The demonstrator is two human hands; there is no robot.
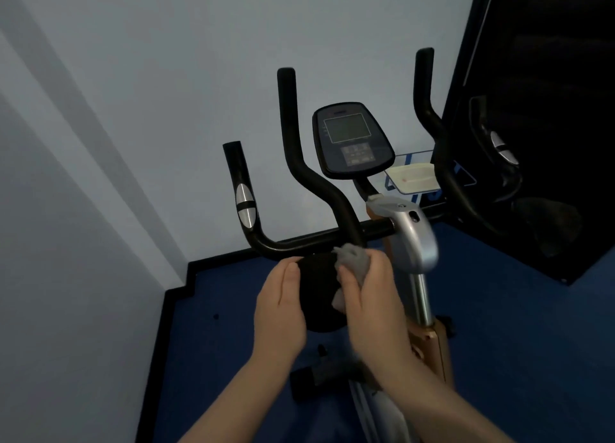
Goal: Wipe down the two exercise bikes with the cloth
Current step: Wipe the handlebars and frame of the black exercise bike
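Bunched in the curled fingers of the right hand (367,296), the grey cloth (354,259) presses against a black rounded part (319,293) of the exercise bike (412,239), mostly hidden between both hands, while the left hand (279,306) lies flat along its other side, fingers straight.

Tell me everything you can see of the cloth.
The cloth is a small, pale grey rag that looks soft and crumpled. It is bunched in the right hand, whose fingers curl round it, so most of it is hidden; one wad sticks out above the fingers and a lighter corner shows below them. It is pressed against the right side of a round black part low on the bike's handlebars, which the left hand steadies from the other side.
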